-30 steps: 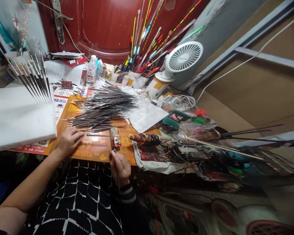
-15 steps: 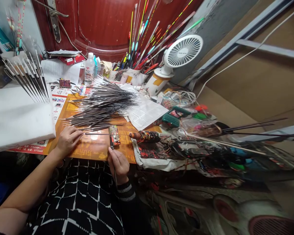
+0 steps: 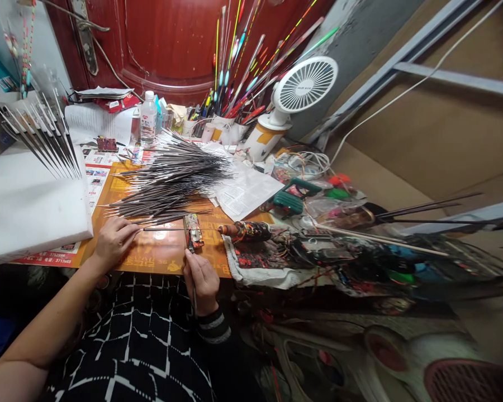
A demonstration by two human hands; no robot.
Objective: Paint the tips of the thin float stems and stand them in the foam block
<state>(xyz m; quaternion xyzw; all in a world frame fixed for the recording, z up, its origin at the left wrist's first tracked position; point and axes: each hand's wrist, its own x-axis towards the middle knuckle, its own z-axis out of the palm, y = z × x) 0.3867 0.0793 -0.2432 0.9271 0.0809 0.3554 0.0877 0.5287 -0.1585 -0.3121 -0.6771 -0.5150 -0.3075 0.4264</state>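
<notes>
While the left hand point(image 3: 115, 241) is pinching a thin stick point(image 3: 163, 229), which is running across the block point(image 3: 195, 238) toward the orange-tipped tool point(image 3: 245, 230), the right hand point(image 3: 203, 279) is gripping a slim handle point(image 3: 194, 301); a loose pinch could be inviting wobble.

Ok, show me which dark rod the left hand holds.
The rod stretched between the left hand and the orange-tipped handle. It runs alone, nearer the person than the pile; others stick up from the foam.

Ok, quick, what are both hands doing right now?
Left hand: closed, holding a thin dark stick.
Right hand: closed, holding a slim brush-like tool.
</notes>
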